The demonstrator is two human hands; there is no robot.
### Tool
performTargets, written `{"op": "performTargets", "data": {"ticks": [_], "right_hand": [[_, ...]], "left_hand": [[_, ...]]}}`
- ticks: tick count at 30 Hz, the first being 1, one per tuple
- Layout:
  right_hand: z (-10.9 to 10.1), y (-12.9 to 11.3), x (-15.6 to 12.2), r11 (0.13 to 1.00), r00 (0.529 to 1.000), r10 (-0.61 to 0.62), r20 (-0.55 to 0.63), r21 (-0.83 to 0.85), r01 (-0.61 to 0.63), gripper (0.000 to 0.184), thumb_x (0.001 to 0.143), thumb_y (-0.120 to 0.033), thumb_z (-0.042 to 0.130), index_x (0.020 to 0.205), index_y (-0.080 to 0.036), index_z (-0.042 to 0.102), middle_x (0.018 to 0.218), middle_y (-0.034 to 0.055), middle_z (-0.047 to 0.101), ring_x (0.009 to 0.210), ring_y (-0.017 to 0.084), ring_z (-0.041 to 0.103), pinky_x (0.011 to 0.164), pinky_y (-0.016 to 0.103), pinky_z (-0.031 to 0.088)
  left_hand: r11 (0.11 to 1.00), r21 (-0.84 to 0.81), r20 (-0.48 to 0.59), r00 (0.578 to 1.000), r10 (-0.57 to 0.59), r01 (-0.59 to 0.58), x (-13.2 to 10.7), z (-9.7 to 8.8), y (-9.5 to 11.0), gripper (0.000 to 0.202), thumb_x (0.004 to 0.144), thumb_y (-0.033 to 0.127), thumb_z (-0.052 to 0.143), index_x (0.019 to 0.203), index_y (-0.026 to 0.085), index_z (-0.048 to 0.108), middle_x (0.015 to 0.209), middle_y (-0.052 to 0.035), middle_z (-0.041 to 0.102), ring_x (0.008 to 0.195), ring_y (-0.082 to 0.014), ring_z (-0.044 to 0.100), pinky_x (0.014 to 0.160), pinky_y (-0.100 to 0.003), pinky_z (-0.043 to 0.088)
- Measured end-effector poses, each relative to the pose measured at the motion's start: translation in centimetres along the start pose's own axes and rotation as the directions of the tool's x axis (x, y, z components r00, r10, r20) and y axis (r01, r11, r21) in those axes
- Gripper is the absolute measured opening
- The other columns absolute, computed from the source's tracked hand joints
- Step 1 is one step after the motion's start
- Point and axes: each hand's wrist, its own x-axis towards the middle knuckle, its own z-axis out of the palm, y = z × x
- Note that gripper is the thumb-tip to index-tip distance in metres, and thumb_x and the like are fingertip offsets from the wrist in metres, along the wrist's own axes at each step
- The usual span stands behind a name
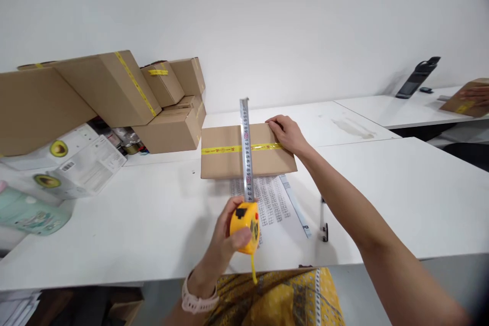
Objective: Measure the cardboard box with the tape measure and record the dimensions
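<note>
My left hand [221, 244] is closed around a yellow tape measure [237, 223] near the table's front edge. Its metal blade [246, 155] is pulled out and runs away from me over the width of a cardboard box [223, 164], past its far edge. Yellow printed tape crosses the box's face. At the box's right end, my right hand [288, 135] grips the far corner, fingers bent over the edge. Partly under the box lies a printed sheet [275, 206] with rows of numbers. A pen [324, 221] rests to the right of the sheet.
Stacked cardboard boxes [171, 130] stand at the left against the wall. In front are a white carton with avocado pictures [86, 163] and a mint-green bottle [34, 211]. On the far right table are a dark bottle [416, 79] and another person's hand [477, 95] on a box.
</note>
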Motion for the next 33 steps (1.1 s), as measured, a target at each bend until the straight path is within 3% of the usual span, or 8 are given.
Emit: {"op": "performTargets", "data": {"ticks": [5, 12, 18, 27, 33], "right_hand": [[0.2, -0.3, 0.2, 0.984, 0.995, -0.104, -0.009, -0.147, 0.101, 0.033, 0.098, -0.026, 0.038, 0.112, -0.024, 0.067, 0.111, 0.0098, 0.073, 0.102, 0.029, 0.059, 0.095, 0.046, 0.042], [0.0, -0.7, -0.2, 0.878, 0.961, -0.249, 0.124, -0.39, 0.278, 0.057, 0.1, -0.015, 0.03, 0.147, -0.036, 0.055, 0.108, 0.0097, 0.064, 0.097, 0.028, 0.053, 0.091, 0.045, 0.038], [0.1, -0.3, 0.4, 0.836, 0.941, -0.278, 0.194, -0.434, 0.337, 0.054, 0.103, -0.021, 0.03, 0.144, -0.041, 0.059, 0.113, 0.0116, 0.061, 0.1, 0.03, 0.049, 0.09, 0.046, 0.038], [0.6, 0.4, 0.7, 0.856, 0.943, -0.295, 0.155, -0.395, 0.333, 0.051, 0.106, -0.027, 0.028, 0.14, -0.04, 0.064, 0.112, 0.0125, 0.06, 0.099, 0.03, 0.048, 0.086, 0.046, 0.039], [0.2, -0.1, 0.1, 0.874, 0.961, -0.232, 0.149, -0.401, 0.273, 0.054, 0.107, -0.036, 0.02, 0.149, -0.036, 0.055, 0.11, 0.0117, 0.06, 0.099, 0.03, 0.048, 0.09, 0.048, 0.041]], "left_hand": [[0.991, -0.042, 0.018, 0.992, -0.124, 0.124, -0.8, 0.3, -3.5, 0.063, 0.074, 0.054, 0.083, 0.123, 0.027, 0.056, 0.135, -0.0121, 0.059, 0.081, -0.0182, 0.065, 0.065, -0.033, 0.059], [0.991, 0.02, 0.028, 0.99, -0.135, 0.134, -0.9, 0.7, -3.9, 0.057, 0.076, 0.056, 0.08, 0.119, 0.026, 0.057, 0.115, -0.0074, 0.062, 0.083, -0.0189, 0.061, 0.07, -0.032, 0.056], [0.987, 0.048, 0.029, 0.987, -0.157, 0.156, -0.6, 1.2, -3.7, 0.056, 0.076, 0.054, 0.081, 0.117, 0.025, 0.057, 0.109, -0.0057, 0.06, 0.082, -0.0177, 0.058, 0.069, -0.03, 0.054], [0.986, 0.051, 0.007, 0.987, -0.158, 0.157, -0.2, 1.6, -4.1, 0.059, 0.077, 0.052, 0.082, 0.123, 0.026, 0.056, 0.11, -0.0064, 0.059, 0.088, -0.0195, 0.056, 0.073, -0.03, 0.053], [0.993, 0.031, -0.028, 0.993, -0.111, 0.112, -1.5, 1.0, -6.4, 0.075, 0.069, 0.051, 0.087, 0.132, 0.027, 0.054, 0.115, -0.0088, 0.062, 0.094, -0.0249, 0.061, 0.08, -0.036, 0.053]]}}
